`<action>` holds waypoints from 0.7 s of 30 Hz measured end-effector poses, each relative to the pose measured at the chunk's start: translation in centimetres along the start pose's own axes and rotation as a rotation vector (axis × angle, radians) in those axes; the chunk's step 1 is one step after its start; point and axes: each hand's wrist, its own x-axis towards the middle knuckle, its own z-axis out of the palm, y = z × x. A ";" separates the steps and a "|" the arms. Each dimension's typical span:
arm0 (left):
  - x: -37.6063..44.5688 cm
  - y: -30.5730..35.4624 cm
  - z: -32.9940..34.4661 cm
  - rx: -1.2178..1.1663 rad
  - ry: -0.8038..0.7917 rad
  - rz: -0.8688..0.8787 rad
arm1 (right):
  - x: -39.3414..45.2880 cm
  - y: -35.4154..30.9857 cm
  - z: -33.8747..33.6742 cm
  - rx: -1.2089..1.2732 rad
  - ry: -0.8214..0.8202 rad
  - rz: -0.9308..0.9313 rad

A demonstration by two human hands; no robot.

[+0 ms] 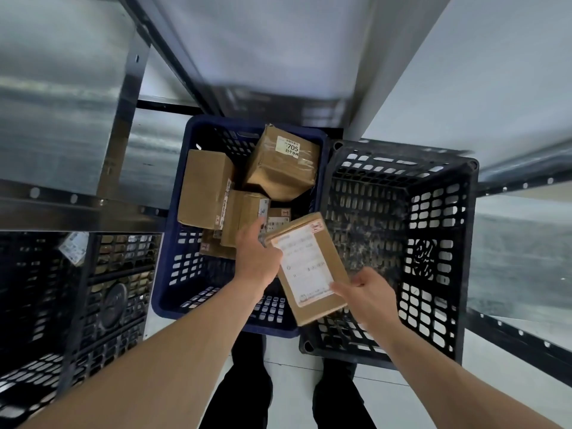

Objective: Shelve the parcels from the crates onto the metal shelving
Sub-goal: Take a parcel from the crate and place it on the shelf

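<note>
Above the two crates, both hands are handling a flat brown cardboard parcel (309,267) with a white label.

Right hand (368,292) is pinching its near edge; left hand (255,255) is touching its far corner, fingers hidden, grip unclear. More brown cardboard boxes (278,165) are lying in the dark blue plastic crate (173,274), beside the black plastic crate (433,243).

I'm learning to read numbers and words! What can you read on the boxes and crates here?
"705", on the white sticker of the taped parcel in the blue crate.
Small characters under that number: too blurred to read.
Big white label on the flat parcel that both hands hold: print too blurred to read.
Side labels on the other parcels: too small to read.
Round emblem on the black crate: not readable.
</note>
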 end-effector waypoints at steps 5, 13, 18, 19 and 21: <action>-1.4 -0.1 1.0 -0.037 -0.117 -0.170 | -0.5 -0.7 0.9 -0.011 -0.129 -0.066; -4.5 1.5 0.6 -0.123 -0.244 -0.203 | -2.0 -2.4 0.8 0.184 -0.203 -0.064; -9.7 4.6 -0.9 -0.169 -0.266 -0.180 | -6.1 -4.7 -2.4 0.279 -0.129 -0.064; -11.0 5.3 -1.2 -0.182 -0.269 -0.181 | -7.3 -5.1 -3.3 0.298 -0.111 -0.085; -13.9 6.8 -1.8 -0.213 -0.272 -0.169 | -9.3 -6.1 -5.0 0.351 -0.075 -0.119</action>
